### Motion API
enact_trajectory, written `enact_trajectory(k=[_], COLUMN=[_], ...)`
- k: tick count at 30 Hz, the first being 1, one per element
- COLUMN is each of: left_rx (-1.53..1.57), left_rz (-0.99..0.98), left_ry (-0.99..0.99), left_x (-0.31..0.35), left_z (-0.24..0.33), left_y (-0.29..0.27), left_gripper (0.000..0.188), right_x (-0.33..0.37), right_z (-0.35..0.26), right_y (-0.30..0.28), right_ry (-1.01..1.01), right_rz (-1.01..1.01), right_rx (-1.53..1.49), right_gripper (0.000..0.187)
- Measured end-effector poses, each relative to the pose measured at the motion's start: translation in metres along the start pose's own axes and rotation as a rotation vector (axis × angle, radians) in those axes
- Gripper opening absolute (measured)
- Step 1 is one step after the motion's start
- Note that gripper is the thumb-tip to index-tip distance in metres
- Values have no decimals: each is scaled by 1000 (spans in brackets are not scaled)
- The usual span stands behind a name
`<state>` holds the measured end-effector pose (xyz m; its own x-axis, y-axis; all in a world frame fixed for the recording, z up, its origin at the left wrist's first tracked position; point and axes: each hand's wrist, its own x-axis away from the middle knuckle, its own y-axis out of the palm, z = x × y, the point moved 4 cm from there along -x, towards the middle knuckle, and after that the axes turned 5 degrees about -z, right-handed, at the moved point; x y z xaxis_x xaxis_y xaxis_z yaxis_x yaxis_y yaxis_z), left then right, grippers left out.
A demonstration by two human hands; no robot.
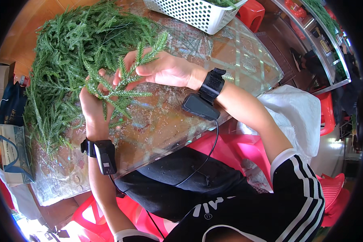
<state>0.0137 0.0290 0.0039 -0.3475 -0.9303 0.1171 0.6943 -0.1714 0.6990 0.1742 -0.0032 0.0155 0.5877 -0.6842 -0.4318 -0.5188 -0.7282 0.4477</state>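
One glossy brown desk point(161, 121) lies beneath the left hand point(93, 105) and right hand point(165, 69), both pinching one green sprig point(127, 75) between them, the left's fingers partly hidden. Just beyond the left hand sprawls one heap of similar greenery point(78, 52), too tangled to count; farther beyond the right stands one white perforated basket point(193, 16).

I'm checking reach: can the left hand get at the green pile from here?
Probably yes: the left hand is right beside the pile, with no visible barrier between, though it appears occupied with a sprig.
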Motion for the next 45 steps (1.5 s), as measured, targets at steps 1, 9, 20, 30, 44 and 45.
enact_trajectory(k=[1, 9, 20, 30, 44, 45], left_rx=[-55, -185, -269, -293, -833, -812], left_rz=[-37, -21, 107, -341, -217, -233], left_ry=[-26, 74, 172, 78, -34, -36], left_x=[-1, -2, 3, 1, 9, 10], left_z=[0, -2, -3, -8, -4, -6], left_y=[-1, -14, -11, 1, 20, 21], left_gripper=[24, 30, 30, 16, 18, 18], right_x=[0, -3, -1, -2, -3, -2], right_z=[0, -1, -3, -18, -13, -14], right_y=[3, 16, 23, 19, -4, -5], right_ry=[9, 61, 147, 32, -68, -32], right_rz=[-23, -63, 18, 23, 320, 354], right_rx=[3, 292, 386, 490, 834, 840], right_gripper=[28, 25, 24, 19, 18, 19])
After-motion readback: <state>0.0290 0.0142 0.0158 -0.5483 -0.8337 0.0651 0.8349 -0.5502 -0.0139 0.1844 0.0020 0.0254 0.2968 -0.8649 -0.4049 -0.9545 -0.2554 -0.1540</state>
